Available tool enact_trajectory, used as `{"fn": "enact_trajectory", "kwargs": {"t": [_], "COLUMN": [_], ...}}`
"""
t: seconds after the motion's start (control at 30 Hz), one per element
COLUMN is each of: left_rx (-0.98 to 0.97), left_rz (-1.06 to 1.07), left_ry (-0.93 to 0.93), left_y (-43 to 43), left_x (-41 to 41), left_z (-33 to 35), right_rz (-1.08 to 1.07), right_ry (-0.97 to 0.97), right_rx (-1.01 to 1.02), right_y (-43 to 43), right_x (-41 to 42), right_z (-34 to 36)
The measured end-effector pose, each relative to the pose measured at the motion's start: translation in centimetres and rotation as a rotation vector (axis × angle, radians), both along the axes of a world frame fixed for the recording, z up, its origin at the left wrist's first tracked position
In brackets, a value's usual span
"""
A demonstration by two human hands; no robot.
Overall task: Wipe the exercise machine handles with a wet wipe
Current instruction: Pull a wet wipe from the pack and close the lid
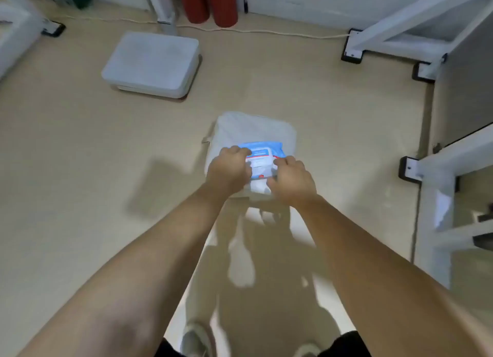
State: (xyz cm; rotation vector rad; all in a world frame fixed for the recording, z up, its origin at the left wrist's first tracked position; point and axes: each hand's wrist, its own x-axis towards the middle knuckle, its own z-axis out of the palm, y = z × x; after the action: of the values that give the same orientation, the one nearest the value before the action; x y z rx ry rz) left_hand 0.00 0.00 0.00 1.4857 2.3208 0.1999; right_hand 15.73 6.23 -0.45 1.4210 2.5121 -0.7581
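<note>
Where hands (229,169) press: crinkly wipes pack (262,156)

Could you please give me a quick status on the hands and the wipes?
Left hand and right hand both on the wet wipe pack. Pack on a white bag, no wipe out yet. Nothing in the way.

Open beige floor (80,169) lies clear at nine o'clock of the white bag (256,129). A white platform (152,63) blocks eleven o'clock; red cylinders (208,1) stand at twelve. White machine frames (400,28) and their black feet crowd one through four o'clock.
</note>
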Motion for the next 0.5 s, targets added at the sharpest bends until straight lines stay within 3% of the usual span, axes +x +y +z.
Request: {"fn": "enact_trajectory", "kwargs": {"t": [0.23, 0.37, 0.5], "left_rx": [0.086, 0.186, 0.234], "left_rz": [-0.129, -0.151, -0.226], "left_ry": [-0.017, -0.028, 0.072], "left_y": [2.6, 2.7, 2.7], "left_x": [-2.3, -3.3, -3.2], "left_z": [-7.1, -8.2, -7.9], "right_rz": [-0.188, -0.352, -0.417], "right_ry": [0.298, 0.489, 0.561], "right_rx": [0.076, 0.039, 0.040], "right_y": [1.8, 1.7, 1.3], "right_x": [-2.1, -2.1, -2.2], "right_z": [-7.9, -9.7, -10.3]}}
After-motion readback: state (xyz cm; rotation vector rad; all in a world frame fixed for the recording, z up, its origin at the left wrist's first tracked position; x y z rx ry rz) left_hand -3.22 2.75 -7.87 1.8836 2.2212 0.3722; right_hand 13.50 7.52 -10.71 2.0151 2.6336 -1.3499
